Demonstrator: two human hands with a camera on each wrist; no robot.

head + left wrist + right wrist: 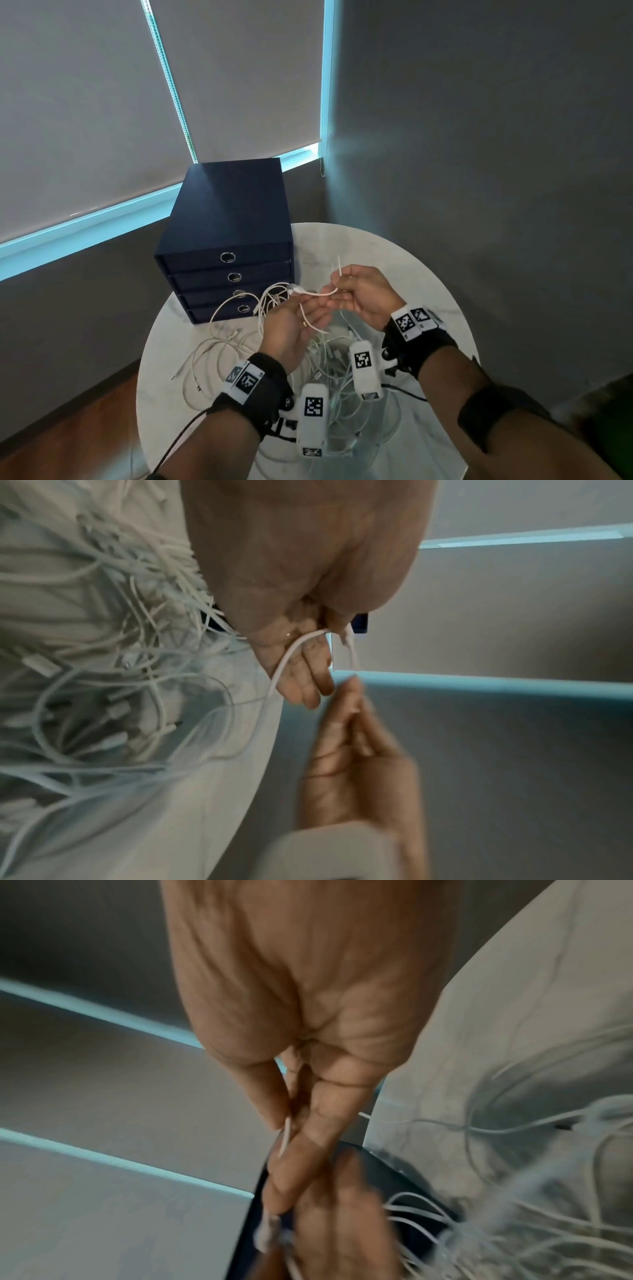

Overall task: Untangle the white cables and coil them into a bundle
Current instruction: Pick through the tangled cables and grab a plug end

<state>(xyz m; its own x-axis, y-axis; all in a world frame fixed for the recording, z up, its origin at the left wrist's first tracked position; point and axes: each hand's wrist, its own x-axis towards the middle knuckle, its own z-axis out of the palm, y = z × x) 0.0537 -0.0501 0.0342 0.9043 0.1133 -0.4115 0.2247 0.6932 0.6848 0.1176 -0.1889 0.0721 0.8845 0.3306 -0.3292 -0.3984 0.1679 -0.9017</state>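
Both hands raised above round white surface (428,260). Left hand (294,325) pinches white cable (317,293) near its connector end; right hand (363,294) pinches same cable further along, short span bowed between them. Rest of white cables (239,342) lie tangled on surface, beside navy drawer box (226,219).

Risk, as judgement: pulling span taut could tighten knots in pile, or drag whole tangle off surface edge.

No readable writing or brands; only black-and-white square marker tags on wristbands (409,322).

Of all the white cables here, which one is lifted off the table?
The short cable stretched between the left hand and right hand; the other cables lie on the round table.
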